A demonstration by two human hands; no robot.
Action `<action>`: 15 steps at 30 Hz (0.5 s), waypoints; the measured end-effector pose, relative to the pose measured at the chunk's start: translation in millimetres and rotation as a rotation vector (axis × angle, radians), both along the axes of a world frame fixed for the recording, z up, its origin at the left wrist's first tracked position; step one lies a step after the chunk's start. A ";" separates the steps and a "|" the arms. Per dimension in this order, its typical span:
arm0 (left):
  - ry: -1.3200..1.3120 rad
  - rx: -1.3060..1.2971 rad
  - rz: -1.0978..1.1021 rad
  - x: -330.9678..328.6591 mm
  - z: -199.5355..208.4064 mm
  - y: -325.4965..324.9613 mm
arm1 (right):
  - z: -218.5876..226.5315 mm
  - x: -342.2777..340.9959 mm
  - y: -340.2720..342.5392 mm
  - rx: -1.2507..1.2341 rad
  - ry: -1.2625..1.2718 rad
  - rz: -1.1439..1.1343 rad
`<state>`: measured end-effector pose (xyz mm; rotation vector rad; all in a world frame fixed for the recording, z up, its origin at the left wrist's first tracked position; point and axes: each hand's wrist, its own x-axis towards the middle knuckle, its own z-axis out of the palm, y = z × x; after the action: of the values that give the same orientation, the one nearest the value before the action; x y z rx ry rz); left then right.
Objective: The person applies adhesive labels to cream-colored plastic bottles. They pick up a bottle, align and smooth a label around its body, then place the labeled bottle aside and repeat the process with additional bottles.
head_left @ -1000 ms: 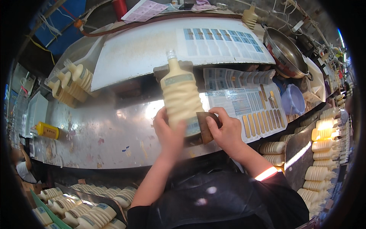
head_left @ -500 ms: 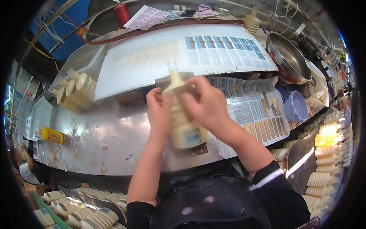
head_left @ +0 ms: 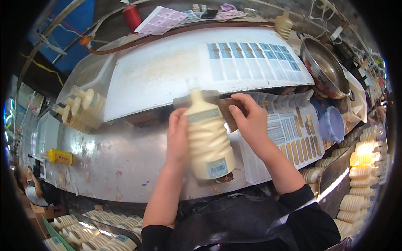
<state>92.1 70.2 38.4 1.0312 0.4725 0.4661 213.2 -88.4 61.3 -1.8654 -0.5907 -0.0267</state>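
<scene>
A cream plastic bottle (head_left: 209, 140) with a ridged body and clear threaded neck lies in front of me, neck pointing away. A blue-grey label band (head_left: 204, 116) crosses its shoulder, and a small blue barcode label (head_left: 217, 168) sits near its base. Dark support pieces show under both ends. My left hand (head_left: 178, 134) grips the bottle's left side. To its right, my right hand (head_left: 251, 119) is off the bottle, thumb and forefinger apart with nothing visible between them. Below that hand, a translucent tray (head_left: 250, 169) carries sheets of blue and gold labels (head_left: 299, 148).
A white board (head_left: 157, 69) beyond the bottle bears more blue labels. Several cream bottles (head_left: 83, 106) lean at the left, near a yellow squeeze bottle (head_left: 60, 157). A metal pan (head_left: 324, 62) and a purple basin (head_left: 332, 124) stand right. Crated bottles (head_left: 104, 234) fill the lower left.
My right hand has moved off the bottle's upper part to its right. The label band on the shoulder is now uncovered. My left hand stays at the bottle's left side.
</scene>
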 end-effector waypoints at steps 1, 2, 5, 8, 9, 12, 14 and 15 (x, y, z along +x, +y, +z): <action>-0.001 0.000 -0.014 -1.5 -0.5 4.6 | 5.7 -5.0 2.7 -0.045 -0.216 0.032; -0.002 -0.001 -0.025 -1.8 -4.2 8.4 | 10.9 -13.0 -0.7 -0.083 -0.434 0.064; 0.002 0.097 0.068 4.1 11.8 13.4 | 30.6 -42.6 -2.1 -0.025 -0.790 0.316; 0.046 0.231 -0.133 -0.6 51.5 19.7 | 36.5 -61.1 -11.2 0.035 -0.717 0.315; 0.094 0.292 -0.272 -5.6 59.7 25.3 | 27.6 -59.8 -14.2 0.078 -0.628 0.200; 0.062 0.526 -0.228 -23.6 78.0 13.6 | 10.2 -35.6 -20.8 0.199 -0.060 0.211; 0.034 0.674 -0.177 -41.6 81.9 12.1 | -3.4 -26.6 -24.4 0.228 0.146 0.213; 0.049 0.760 -0.120 -53.5 80.0 13.8 | -7.0 -26.0 -25.2 0.238 0.211 0.221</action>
<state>38.6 84.0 118.4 1.7948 0.2695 0.5259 187.2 -113.5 54.3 -1.5420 -0.6150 0.2338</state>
